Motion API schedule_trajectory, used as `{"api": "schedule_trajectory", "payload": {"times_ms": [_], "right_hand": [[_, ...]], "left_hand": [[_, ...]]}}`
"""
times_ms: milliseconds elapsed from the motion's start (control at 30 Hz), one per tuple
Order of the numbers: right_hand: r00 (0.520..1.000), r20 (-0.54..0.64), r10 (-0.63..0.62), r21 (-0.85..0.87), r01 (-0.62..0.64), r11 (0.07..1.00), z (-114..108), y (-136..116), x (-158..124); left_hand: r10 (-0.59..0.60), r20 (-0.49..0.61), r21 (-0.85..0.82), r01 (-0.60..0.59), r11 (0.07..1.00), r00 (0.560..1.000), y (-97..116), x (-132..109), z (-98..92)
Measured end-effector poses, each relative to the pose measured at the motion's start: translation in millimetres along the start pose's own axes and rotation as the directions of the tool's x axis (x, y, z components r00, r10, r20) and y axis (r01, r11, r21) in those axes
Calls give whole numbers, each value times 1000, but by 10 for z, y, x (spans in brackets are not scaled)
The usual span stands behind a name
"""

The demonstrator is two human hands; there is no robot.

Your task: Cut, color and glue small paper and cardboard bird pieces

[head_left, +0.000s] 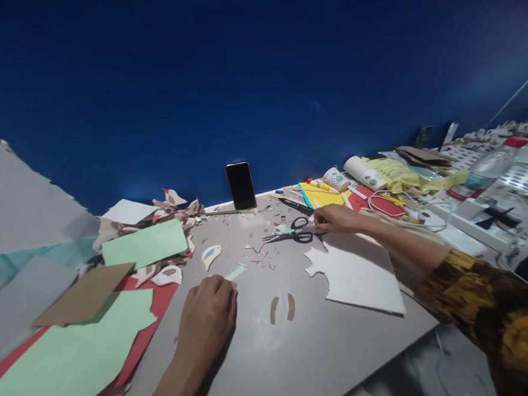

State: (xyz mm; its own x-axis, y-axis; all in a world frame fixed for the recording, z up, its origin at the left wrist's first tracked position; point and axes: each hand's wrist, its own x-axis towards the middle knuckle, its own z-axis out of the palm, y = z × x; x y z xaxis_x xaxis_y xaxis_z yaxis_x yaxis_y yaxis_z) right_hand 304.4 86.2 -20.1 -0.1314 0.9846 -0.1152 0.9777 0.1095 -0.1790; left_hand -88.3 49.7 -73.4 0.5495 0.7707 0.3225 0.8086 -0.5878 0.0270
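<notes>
My left hand (209, 313) rests on the table with its fingers curled under. A pale green paper strip (235, 273) pokes out just beyond its fingertips; what lies under the fingers is hidden. My right hand (336, 218) is closed in a pinch beside black-handled scissors (300, 233), over a small whitish thing I cannot make out. White board (362, 275) with a ragged cut edge lies below that hand. Two curved brown cardboard pieces (291, 306) sit between my hands. Ahead of my left hand is a white bird-shaped cutout (211, 256) with a blue patch.
A dark phone (241, 186) leans upright against the blue wall. Green paper (145, 245), brown card (85, 294) and cutouts pile up at left. Paper scraps litter the middle. At right are a cardboard tube (364, 173), a white cable (408, 194) and a plastic bottle (488, 167).
</notes>
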Motion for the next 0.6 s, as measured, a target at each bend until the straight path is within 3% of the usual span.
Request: {"api": "schedule_trajectory", "payload": {"times_ms": [133, 333, 467, 600], "right_hand": [[994, -97, 49, 6, -48, 999, -21, 112, -33], [966, -241, 96, 76, -80, 994, 220, 358, 0], [944, -322, 80, 177, -23, 984, 344, 244, -62], [904, -422, 67, 224, 33, 974, 409, 90, -110]], "left_hand": [[-13, -17, -23, 12, 1000, 1000, 43, -29, -5], [-16, -74, -132, 6, 991, 997, 126, -40, -25], [-210, -127, -112, 196, 974, 969, -45, -19, 5], [-343, -64, -10, 343, 939, 937, -354, 7, -42]]}}
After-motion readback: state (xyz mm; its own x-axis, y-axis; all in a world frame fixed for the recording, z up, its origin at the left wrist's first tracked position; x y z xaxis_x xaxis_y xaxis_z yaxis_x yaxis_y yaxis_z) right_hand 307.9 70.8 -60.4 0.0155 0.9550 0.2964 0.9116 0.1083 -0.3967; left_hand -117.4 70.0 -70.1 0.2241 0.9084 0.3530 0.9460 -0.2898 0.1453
